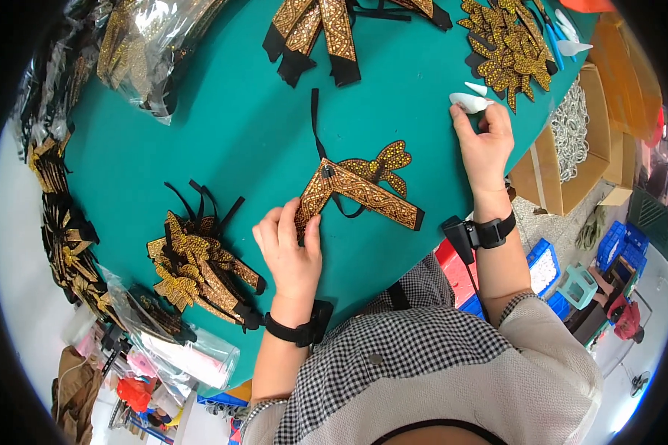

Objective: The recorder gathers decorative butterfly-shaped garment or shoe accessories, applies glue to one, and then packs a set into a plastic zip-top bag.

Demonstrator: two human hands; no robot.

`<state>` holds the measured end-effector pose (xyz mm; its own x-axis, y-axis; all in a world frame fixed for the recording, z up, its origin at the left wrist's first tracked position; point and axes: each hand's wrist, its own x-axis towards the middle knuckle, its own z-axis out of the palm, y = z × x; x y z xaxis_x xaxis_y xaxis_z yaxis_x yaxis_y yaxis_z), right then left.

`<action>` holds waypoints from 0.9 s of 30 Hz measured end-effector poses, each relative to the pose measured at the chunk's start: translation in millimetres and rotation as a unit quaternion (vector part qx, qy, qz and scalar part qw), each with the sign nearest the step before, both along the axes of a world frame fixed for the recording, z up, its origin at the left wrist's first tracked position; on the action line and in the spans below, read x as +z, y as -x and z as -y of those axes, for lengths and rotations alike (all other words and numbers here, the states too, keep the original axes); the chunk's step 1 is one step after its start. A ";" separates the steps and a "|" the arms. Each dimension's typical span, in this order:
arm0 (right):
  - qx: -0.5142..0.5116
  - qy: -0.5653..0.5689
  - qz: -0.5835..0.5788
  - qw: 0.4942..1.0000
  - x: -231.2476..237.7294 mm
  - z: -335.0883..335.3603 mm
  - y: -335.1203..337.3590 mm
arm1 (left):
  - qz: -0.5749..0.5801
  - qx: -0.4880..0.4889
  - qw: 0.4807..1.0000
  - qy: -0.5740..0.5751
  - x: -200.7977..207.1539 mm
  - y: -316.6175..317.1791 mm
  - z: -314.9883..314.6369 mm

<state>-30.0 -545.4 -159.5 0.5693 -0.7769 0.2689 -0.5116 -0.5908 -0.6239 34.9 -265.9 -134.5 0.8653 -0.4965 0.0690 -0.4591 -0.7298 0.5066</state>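
Observation:
My left hand (289,248) is closed on one end of a black-and-gold embroidered band (378,196), which lies bent in a V on the green table. At the bend there is a small dark spot, and a black strap (315,122) runs up from it. A gold beaded flower-shaped piece (382,165) shows behind the band's right arm. Farther right, my right hand (486,141) pinches a small white bottle-like thing (467,102) between thumb and fingers; part of it is hidden. A little white cone (476,88) lies just beyond it.
Piles of similar bands lie left (200,271) and far (323,37) on the table (237,126). Gold appliqués (508,48) and white-tipped tools (571,48) are at far right. Plastic-wrapped bundles (145,55) line the left edge. A cardboard box (545,174) of metal rings stands right.

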 end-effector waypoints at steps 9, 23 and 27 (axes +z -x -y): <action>0.176 -0.007 -0.012 0.984 18.4 -48.0 19.0 | -0.023 -0.040 0.997 0.057 8.6 8.7 -27.0; 0.082 -0.168 0.139 0.972 51.6 -49.4 26.5 | -0.006 0.035 0.999 0.009 -2.1 6.6 -26.9; 0.145 -0.487 0.155 0.847 83.3 -83.5 12.1 | -0.014 0.036 0.998 0.039 -3.2 4.4 -28.1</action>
<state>-42.1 -461.9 -76.2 0.7935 -0.5562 -0.2469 -0.1544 0.2084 -0.9658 30.6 -237.8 -137.7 0.9009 -0.4268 0.0792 -0.3910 -0.7186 0.5751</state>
